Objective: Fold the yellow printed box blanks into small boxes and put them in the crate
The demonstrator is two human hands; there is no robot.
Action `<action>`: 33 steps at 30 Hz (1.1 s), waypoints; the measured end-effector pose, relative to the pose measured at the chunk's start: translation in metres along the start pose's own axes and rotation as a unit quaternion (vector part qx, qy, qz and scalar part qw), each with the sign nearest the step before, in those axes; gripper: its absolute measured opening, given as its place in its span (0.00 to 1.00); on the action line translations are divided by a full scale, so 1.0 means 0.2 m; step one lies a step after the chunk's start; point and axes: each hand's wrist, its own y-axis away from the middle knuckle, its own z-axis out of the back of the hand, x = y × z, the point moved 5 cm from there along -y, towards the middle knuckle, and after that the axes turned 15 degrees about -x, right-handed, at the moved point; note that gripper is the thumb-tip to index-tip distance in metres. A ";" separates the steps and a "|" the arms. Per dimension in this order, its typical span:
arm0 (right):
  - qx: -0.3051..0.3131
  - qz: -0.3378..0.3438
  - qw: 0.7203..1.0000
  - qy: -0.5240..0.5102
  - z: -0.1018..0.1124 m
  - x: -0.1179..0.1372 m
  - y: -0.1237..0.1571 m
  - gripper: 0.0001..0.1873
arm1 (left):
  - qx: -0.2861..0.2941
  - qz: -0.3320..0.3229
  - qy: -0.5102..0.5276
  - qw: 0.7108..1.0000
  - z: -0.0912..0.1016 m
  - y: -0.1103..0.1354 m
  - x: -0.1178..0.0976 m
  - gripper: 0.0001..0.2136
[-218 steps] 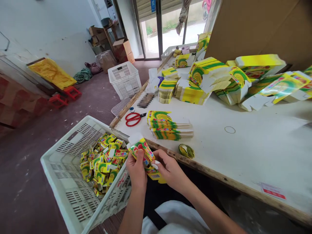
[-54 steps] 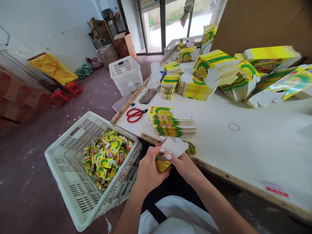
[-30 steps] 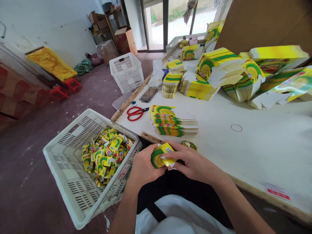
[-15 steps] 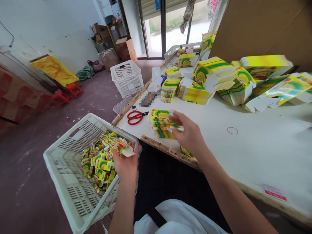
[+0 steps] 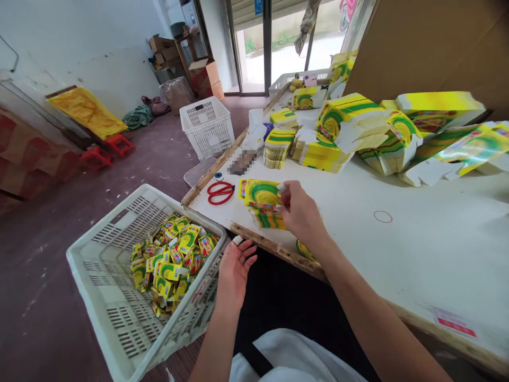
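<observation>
Carton (image 5: 258, 193) extends left from the pinching fingers of the right hand (image 5: 303, 212), long axis left-right; the left hand (image 5: 234, 270), half open, holds nothing, below.

Two hands (image 5: 301, 212), two stools (image 5: 96, 158)

The left hand (image 5: 234, 270), which half a second ago held a folded carton over the crate (image 5: 119, 297), has parted from it and moved beside the crate's rim, near the bench's front edge (image 5: 278, 249), fingers loosely curled. The right hand (image 5: 300, 212) now pinches a flat carton (image 5: 260, 193) over the stack (image 5: 270, 218), covering the scissors' (image 5: 221, 192) tips.
</observation>
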 end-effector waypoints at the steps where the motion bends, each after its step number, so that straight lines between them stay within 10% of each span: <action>1: 0.013 -0.017 0.998 -0.061 0.00 0.04 0.07 0.22 | 0.016 -0.025 0.017 0.999 -0.02 0.02 -0.01 0.24; 9: 0.242 -0.223 0.870 -0.366 -0.12 0.30 0.65 0.28 | -0.008 -0.125 0.116 0.985 -0.06 0.07 -0.10 0.22; 20: 0.195 -0.223 0.905 -0.306 -0.03 0.16 0.53 0.08 | -0.028 -0.211 -0.019 0.977 0.01 0.05 -0.07 0.28; 27: 0.252 -0.300 0.831 -0.396 -0.08 0.17 0.54 0.13 | -0.097 -0.239 0.006 0.966 0.06 0.02 -0.09 0.18; 33: 0.168 -0.165 0.940 -0.245 0.03 0.12 0.45 0.07 | -0.113 -0.302 -0.043 0.946 0.07 0.06 -0.17 0.16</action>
